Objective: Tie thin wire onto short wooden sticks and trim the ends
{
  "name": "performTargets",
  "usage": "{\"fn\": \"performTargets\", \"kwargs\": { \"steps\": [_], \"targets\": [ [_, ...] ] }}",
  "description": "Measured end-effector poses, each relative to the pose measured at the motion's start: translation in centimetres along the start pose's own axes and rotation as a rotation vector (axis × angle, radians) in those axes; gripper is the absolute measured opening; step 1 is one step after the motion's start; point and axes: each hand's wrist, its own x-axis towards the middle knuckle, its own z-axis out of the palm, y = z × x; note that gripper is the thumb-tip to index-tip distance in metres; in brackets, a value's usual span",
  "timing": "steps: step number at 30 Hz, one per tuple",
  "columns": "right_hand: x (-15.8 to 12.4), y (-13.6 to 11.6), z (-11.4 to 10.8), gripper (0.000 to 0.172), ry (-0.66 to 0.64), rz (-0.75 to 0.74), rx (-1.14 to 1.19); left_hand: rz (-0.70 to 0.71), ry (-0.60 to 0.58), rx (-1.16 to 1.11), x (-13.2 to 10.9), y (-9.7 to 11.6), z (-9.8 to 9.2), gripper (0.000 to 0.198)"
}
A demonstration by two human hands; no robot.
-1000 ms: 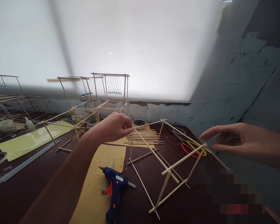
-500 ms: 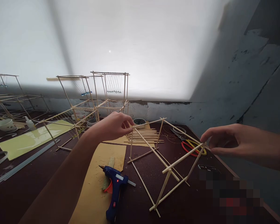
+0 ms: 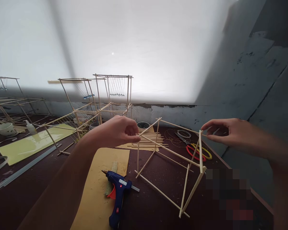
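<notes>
A box-shaped frame of thin wooden sticks (image 3: 170, 149) stands on the dark table between my hands. My left hand (image 3: 121, 129) pinches its upper left corner between thumb and fingers. At the upper right corner, my right hand (image 3: 227, 131) grips a stick end with thumb and forefinger. Left of the frame, a blue hot glue gun (image 3: 118, 195) with a lit red light lies partly on a yellow board (image 3: 96, 191). Behind the frame is a pile of loose wooden sticks (image 3: 146, 140), partly hidden by its bars.
Red and yellow scissors (image 3: 198, 151) lie near the table's right edge. Several stick frames with hanging beads (image 3: 116, 94) stand at the back left. A pale green sheet (image 3: 36, 143), clear glue sticks (image 3: 26, 169), a paper cup (image 3: 5, 128) and a small bottle (image 3: 30, 127) are on the left.
The stick frame has turned, its near lower corner swinging to the right. My right hand has moved slightly left and up with its corner; my left hand has stayed nearly in place.
</notes>
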Motion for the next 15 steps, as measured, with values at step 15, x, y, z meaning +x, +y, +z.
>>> {"fn": "performTargets", "kwargs": {
  "steps": [15],
  "targets": [
    [0.7, -0.7, 1.0, 0.027, -0.019, -0.046, 0.055, -0.005, -0.067, -0.025, 0.1, 0.3, 0.9, 0.033]
  ]
}}
